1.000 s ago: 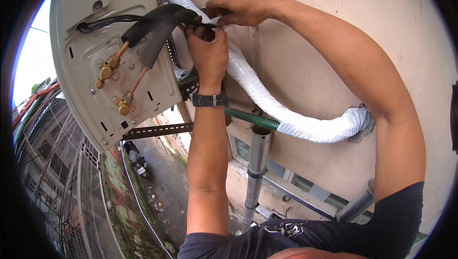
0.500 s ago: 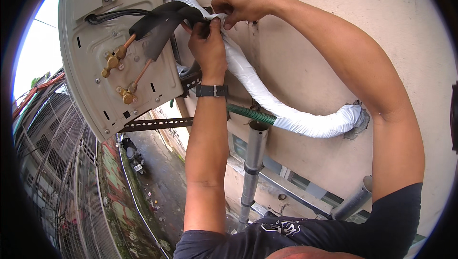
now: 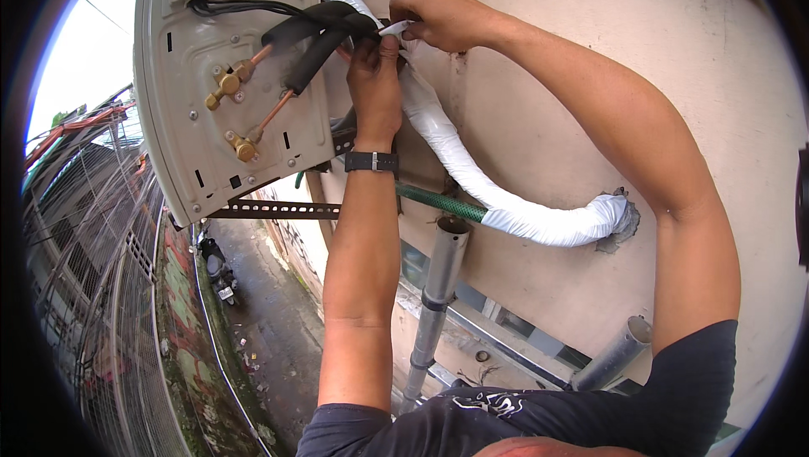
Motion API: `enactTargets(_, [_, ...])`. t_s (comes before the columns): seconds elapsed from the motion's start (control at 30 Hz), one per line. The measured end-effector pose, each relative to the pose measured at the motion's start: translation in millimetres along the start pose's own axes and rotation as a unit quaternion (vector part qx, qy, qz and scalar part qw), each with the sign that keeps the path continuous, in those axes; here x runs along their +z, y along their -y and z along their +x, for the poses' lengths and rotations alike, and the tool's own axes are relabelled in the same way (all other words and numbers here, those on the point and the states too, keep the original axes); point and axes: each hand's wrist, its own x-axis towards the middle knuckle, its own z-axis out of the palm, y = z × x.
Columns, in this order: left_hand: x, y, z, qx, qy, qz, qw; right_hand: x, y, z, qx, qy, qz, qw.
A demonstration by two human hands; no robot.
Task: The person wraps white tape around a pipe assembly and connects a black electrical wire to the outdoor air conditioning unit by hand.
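My left hand [image 3: 376, 90] is closed around the bundle where black foam-covered pipes [image 3: 318, 54] and black cables [image 3: 253, 8] meet a white-wrapped pipe bundle [image 3: 459, 162]. Beside its thumb, my right hand [image 3: 451, 21] pinches a short strip of white tape [image 3: 394, 28]. Some of the fingertips of both hands are hidden. The black pipes run left to copper ends on two brass valves [image 3: 226, 85] of a beige outdoor air-conditioner unit [image 3: 187, 112]. A green hose [image 3: 434, 197] emerges from the white wrapping lower down.
The white bundle enters a rough hole [image 3: 622, 234] in the beige wall [image 3: 556, 128]. A perforated metal bracket [image 3: 282, 209] supports the unit. Grey metal pipes [image 3: 444, 259] stand below. Far beneath lies an alley [image 3: 282, 339] with a parked motorcycle [image 3: 219, 270]; metal mesh [image 3: 101, 238] stretches along the left.
The view has shifted, so the unit sits farther right in the picture. My hands stay at the same spot on the bundle, and the tape strip between them shows a little more clearly.
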Motion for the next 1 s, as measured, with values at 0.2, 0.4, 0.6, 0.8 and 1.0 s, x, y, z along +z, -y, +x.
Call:
enactTargets(0.2, [-10, 8, 6, 0.080, 0.024, 0.235, 0.968, 7, 0, 4, 0.072, 0.001, 0.114, 0.991])
enactTargets(0.4, [-3, 2, 3, 0.154, 0.002, 0.344, 0.926, 10, -1, -7, -0.021, 0.016, 0.014, 1.000])
enactTargets(0.6, [-11, -2, 1, 0.082, 0.091, 0.333, 0.935, -14, -6, 0, 0.027, 0.005, -0.040, 0.999])
enactTargets(0.8, [2, 1, -16, 0.143, 0.094, 0.473, 0.864, -10, -14, -8, 0.061, -0.011, 0.024, 0.998])
enactTargets(1.0, [-3, 2, -7, 0.148, 0.122, 0.402, 0.896, -12, -25, -8, 0.054, -0.026, -0.010, 0.998])
